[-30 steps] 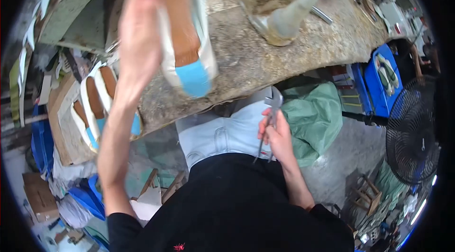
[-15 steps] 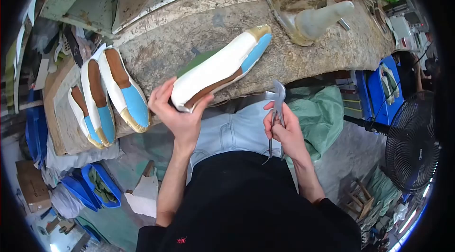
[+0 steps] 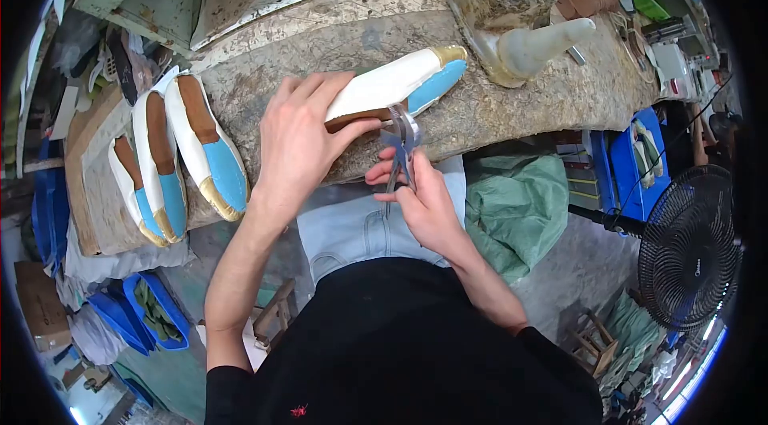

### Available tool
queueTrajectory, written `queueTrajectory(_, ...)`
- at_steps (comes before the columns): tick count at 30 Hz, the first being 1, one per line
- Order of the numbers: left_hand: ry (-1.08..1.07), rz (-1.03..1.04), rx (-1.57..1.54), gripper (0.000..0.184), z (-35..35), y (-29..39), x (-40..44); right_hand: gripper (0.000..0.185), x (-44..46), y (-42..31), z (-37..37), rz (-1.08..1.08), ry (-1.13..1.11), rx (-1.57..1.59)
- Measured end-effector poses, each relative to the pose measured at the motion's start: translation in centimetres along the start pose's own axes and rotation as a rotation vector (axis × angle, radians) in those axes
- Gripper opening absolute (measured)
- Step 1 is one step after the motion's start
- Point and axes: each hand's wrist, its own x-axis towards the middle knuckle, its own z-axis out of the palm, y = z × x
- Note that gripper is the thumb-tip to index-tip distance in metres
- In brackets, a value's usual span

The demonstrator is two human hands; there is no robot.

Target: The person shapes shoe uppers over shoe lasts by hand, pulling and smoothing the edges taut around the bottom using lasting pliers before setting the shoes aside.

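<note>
A white shoe upper (image 3: 382,83) on a last lies tilted on the bench, its sole side partly facing me, with a brown insole, a blue forepart and a tan toe tip. My left hand (image 3: 298,137) is wrapped over its heel end, which it hides, thumb along the lower edge. Closed around the handles of metal lasting pincers (image 3: 408,133), my right hand (image 3: 428,205) holds their jaws up at the shoe's near edge, by the end of the blue part. Whether the jaws grip the edge I cannot tell.
Three similar shoes (image 3: 210,149) stand side by side at the bench's left. A pale horn-shaped stand (image 3: 536,49) rises at the back right of the worn bench (image 3: 512,109). Below right are a green sack (image 3: 516,205), a blue crate (image 3: 636,193) and a black fan (image 3: 688,249).
My right hand has brought the pincers up and left to the shoe's edge. My left hand has shifted from under the heel to over it, and the shoe sits slightly farther right.
</note>
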Motion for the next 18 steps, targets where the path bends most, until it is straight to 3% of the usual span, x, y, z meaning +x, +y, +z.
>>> queueTrajectory(3, 0.056, 0.029, -0.042, 0.060, 0.8, 0.0, -0.3, 0.046, 0.2, 0.1, -0.1, -0.036, -0.062, -0.108)
queueTrajectory(7, 0.106, 0.019, -0.135, 0.059, 1.4, -0.2, -0.4, 0.042, 0.3, 0.4, 0.7, -0.071, 0.012, -0.006)
queueTrajectory(12, 0.075, 0.015, -0.118, 0.055, 0.6, -0.1, 0.0, 0.028, -1.6, -4.7, 0.2, 0.102, 0.019, 0.120)
queueTrajectory(15, 0.071, -0.018, -0.128, 0.053, 0.1, -0.2, -0.1, 0.026, -1.6, -8.5, -0.3, 0.022, -0.036, -0.405)
queueTrajectory(18, 0.066, -0.053, -0.095, 0.056, 0.7, 0.3, 0.1, 0.028, -0.9, -7.7, -1.0, -0.079, 0.037, -0.541)
